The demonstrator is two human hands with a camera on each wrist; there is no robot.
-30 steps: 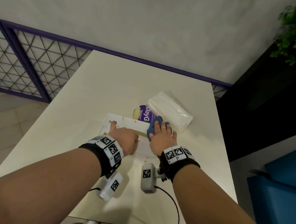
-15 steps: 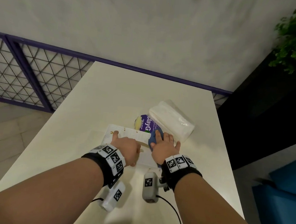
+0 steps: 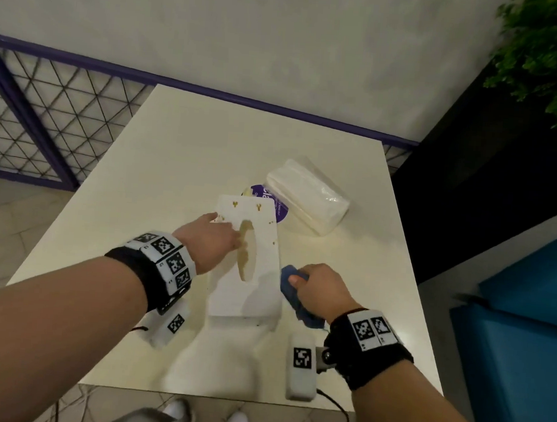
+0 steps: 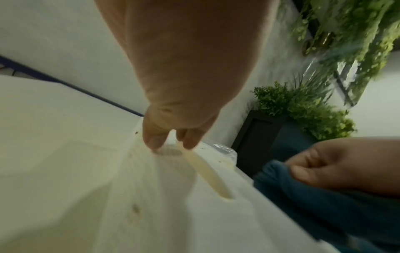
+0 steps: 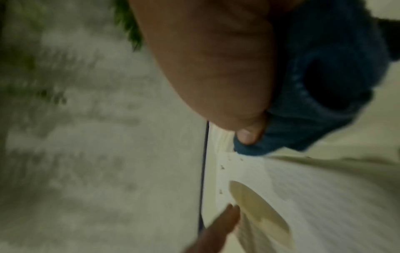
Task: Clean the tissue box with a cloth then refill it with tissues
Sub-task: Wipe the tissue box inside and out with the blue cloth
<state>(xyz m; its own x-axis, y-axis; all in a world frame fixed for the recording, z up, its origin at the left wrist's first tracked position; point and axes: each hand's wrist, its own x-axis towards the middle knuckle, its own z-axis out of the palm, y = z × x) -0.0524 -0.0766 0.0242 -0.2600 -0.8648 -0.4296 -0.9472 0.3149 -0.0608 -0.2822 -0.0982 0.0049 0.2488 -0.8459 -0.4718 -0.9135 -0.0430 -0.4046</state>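
— How does the tissue box point(image 3: 246, 261) lie?
— Flat on the bench point(image 3: 161, 169) between both hands, long axis and slot running away from the person.
— The hands?
— Left hand point(image 3: 209, 241) rests straight fingers on its top; right hand point(image 3: 322, 288) clutches the blue cloth point(image 3: 293, 292) against its right side.
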